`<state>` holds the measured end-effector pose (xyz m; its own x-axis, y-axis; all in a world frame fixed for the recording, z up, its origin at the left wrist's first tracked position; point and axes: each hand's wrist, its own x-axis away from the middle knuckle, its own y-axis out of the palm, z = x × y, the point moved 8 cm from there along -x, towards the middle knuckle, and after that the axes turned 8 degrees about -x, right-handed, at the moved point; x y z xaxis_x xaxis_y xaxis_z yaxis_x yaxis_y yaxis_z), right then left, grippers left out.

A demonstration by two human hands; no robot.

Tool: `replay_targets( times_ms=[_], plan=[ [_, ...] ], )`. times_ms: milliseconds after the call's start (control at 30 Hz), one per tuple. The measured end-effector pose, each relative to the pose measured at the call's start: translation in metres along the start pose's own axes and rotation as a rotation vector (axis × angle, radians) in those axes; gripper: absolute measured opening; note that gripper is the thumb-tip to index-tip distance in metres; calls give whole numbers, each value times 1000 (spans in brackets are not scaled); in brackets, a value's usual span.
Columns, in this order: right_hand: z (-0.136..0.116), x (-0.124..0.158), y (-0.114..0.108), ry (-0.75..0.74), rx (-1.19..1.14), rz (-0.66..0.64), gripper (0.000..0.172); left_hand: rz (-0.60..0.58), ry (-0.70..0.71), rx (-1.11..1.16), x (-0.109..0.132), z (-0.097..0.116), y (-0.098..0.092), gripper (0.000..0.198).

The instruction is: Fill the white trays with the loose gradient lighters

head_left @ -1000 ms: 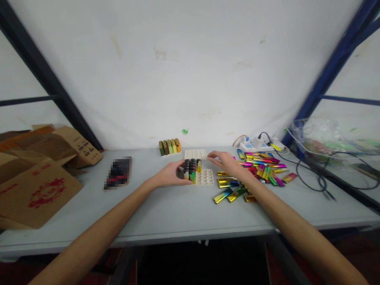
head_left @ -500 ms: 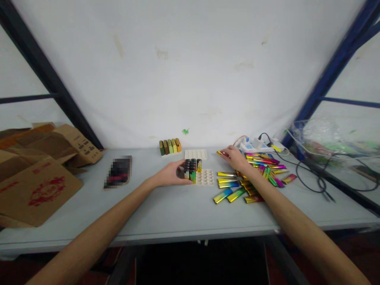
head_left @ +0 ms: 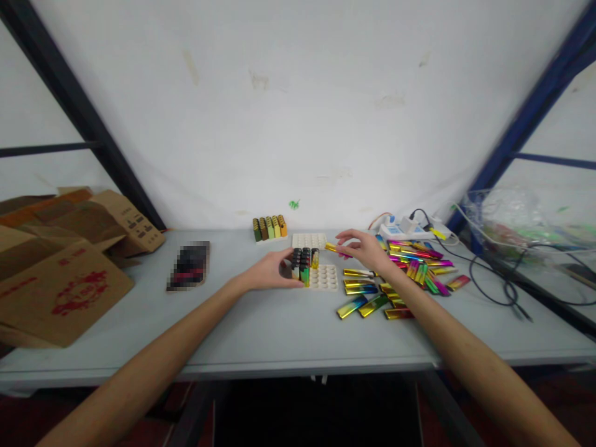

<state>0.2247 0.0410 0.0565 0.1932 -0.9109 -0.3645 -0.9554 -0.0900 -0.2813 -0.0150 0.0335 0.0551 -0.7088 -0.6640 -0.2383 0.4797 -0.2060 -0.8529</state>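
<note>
A white tray [head_left: 326,280] with round holes lies mid-table, its left part filled with upright lighters [head_left: 303,261]. My left hand [head_left: 270,271] curls against the tray's left side and those lighters. Just right of the tray, my right hand [head_left: 365,248] pinches a shiny gold-pink lighter [head_left: 336,249] and holds it above the table. A heap of shiny multicoloured lighters [head_left: 400,273] lies on the table under and to the right of that hand.
A second white tray [head_left: 308,240] and a row of green-to-orange lighters [head_left: 269,228] sit at the back. Cardboard boxes [head_left: 60,261] fill the left. A dark flat object [head_left: 190,266], a power strip [head_left: 410,228] with cables and a plastic bag [head_left: 512,223] lie around.
My right hand reached back to the lighter heap, picked up one shiny lighter and carried it left toward the tray. My left hand stayed at the tray.
</note>
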Motion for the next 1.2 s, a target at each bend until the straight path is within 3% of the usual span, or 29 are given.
replay_targets(
  times_ms=[200,567,700,867,933,1033,1200],
  plan=[
    [1,-1,1,-40,143,-3,39,5,4,4,0,0,0,66],
    [-33,8,29,-194,427,-119,29,0,7,3,0,-1,1,68],
    [-34,8,32,-202,341,-112,31,6,8,4,0,1,0,69],
    [-21,4,33,-124,50,-54,38,-1,2,5,0,1,0,66],
    [-19,4,38,-105,-32,-90,34,0,5,11,0,1,0,65],
    [-24,6,48,-68,-62,-178,32,2,11,19,0,1,0,68],
    [-39,11,53,-52,-39,-196,41,-15,-11,6,0,-1,1,72]
  ],
)
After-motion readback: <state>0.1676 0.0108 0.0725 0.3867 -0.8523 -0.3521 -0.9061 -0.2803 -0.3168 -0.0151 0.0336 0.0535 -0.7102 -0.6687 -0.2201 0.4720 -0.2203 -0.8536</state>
